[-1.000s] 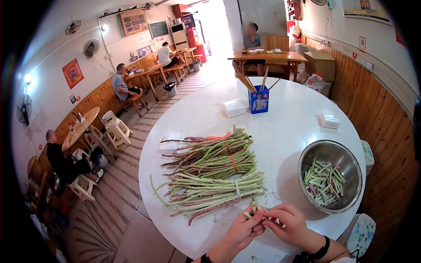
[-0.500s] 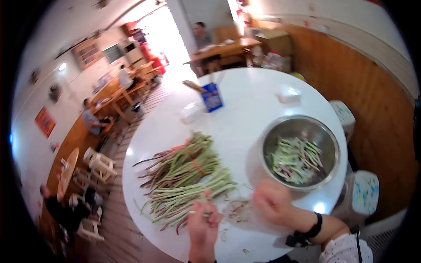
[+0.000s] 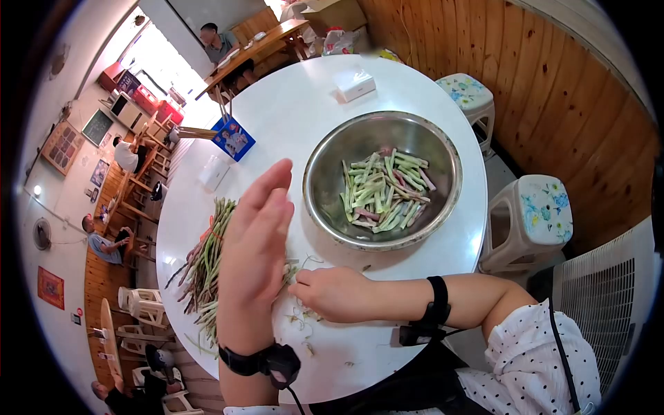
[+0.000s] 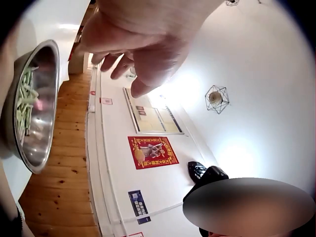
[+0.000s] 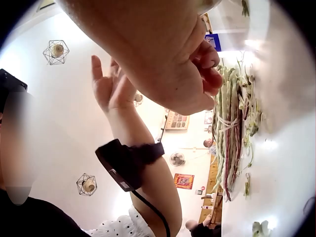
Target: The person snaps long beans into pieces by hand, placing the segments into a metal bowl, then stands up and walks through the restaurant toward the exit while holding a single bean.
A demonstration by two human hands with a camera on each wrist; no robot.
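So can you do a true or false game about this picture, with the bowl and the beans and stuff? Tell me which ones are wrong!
1. The metal bowl is full to the brim. False: the bean pieces sit low in it, and much of its wall is bare.
2. The left hand is raised above the table. True.
3. The long beans are inside the bowl. False: they lie on the table.
4. Sticks poke out of a blue box. True.
5. The stool nearest the fan has a plain black seat. False: its seat is pale with flowers on it.
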